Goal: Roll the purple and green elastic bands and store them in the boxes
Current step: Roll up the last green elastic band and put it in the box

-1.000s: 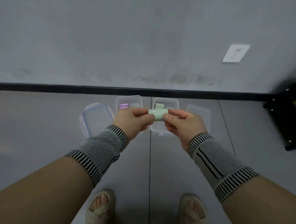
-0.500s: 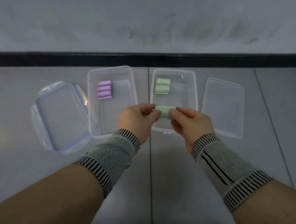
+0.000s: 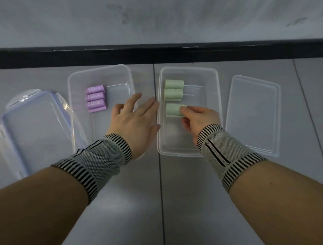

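Two clear plastic boxes stand side by side on the grey floor. The left box (image 3: 72,91) holds several rolled purple bands (image 3: 95,98) stacked in a column. Inside the right box (image 3: 219,99) lie two rolled green bands (image 3: 173,90), and just below them a third green roll (image 3: 173,110). My right hand (image 3: 198,119) pinches that third roll at its right end, inside the right box. Between the two boxes hovers my left hand (image 3: 133,119), fingers spread and holding nothing.
A lid with blue clip edges (image 3: 35,127) lies left of the left box. A plain clear lid (image 3: 252,114) lies right of the right box. A black skirting strip (image 3: 160,55) runs along the grey wall behind the boxes.
The view dropped closer to the boxes. Both hands held the green roll before; now my left hand has let go and opened, while my right hand has carried the roll down into the right box.
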Demonstrator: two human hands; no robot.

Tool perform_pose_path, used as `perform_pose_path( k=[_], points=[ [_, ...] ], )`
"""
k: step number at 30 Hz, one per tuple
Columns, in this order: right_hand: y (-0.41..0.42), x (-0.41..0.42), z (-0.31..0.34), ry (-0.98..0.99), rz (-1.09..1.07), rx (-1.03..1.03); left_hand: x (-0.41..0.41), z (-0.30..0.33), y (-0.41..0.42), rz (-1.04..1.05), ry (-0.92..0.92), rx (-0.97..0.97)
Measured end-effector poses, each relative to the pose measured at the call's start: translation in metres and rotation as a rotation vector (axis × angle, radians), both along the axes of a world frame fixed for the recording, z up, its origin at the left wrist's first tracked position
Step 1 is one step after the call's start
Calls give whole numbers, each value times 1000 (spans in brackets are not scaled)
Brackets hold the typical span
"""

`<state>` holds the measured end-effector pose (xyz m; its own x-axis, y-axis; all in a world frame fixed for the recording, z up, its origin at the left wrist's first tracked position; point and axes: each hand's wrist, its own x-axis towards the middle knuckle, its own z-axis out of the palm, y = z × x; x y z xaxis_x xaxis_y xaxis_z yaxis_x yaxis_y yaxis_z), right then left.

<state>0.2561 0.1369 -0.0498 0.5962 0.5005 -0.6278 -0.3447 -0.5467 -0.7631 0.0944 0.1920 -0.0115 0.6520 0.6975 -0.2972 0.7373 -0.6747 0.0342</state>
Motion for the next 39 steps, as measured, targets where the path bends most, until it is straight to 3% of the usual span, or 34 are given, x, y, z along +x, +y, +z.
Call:
perform_pose_path(
  k=[13, 19, 25, 29, 39],
  points=[
    [22, 1, -23, -145, 83, -43, 0, -16, -9, 35, -92, -28],
    [26, -4, -17, -332, 160, -93, -1, -19, -9, 29, -105, -28],
    [30, -12, -18, -232, 32, -102, -2, -19, -8, 22, -110, -29],
    [31, -12, -14, -371, 148, -179, -2, -19, -7, 26, -115, -28],
    [29, -13, -15, -453, 227, -202, -1, -18, -8, 26, -106, -27]
  ],
)
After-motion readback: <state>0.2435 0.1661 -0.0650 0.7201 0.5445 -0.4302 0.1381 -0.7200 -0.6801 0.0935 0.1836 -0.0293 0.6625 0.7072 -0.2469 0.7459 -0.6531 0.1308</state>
